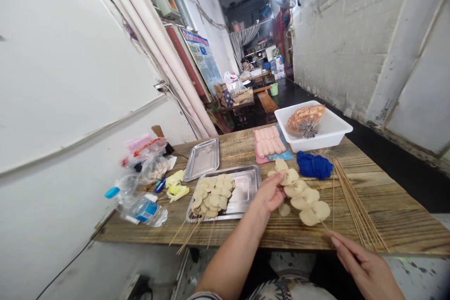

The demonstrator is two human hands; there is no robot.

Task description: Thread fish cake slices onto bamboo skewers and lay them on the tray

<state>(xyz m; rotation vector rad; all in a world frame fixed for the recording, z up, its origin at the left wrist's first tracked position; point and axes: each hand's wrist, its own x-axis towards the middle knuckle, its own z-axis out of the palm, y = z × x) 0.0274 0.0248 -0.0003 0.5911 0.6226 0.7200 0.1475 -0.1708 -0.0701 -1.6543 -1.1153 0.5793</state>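
Between my hands is a skewer of thin, round beige slices (pixel 305 195), tilted over the wooden table. My left hand (pixel 271 192) pinches the slices at its far end. The fingers of my right hand (pixel 362 262) are closed on the bare stick end near the table's front edge. A loose slice (pixel 284 209) lies below my left hand. To the left, a metal tray (pixel 246 192) carries a pile of finished skewers (pixel 213 194), their sticks poking over the front edge. Bare bamboo sticks (pixel 358 206) lie to the right.
Behind my hands are a blue cloth (pixel 314 165), a pack of pink sausages (pixel 269 142) and a white tub (pixel 312 143) holding a bagged food. A second metal tray (pixel 203 159), a water bottle (pixel 147 212) and plastic bags (pixel 153 168) stand left. A person (pixel 247 65) sits far back.
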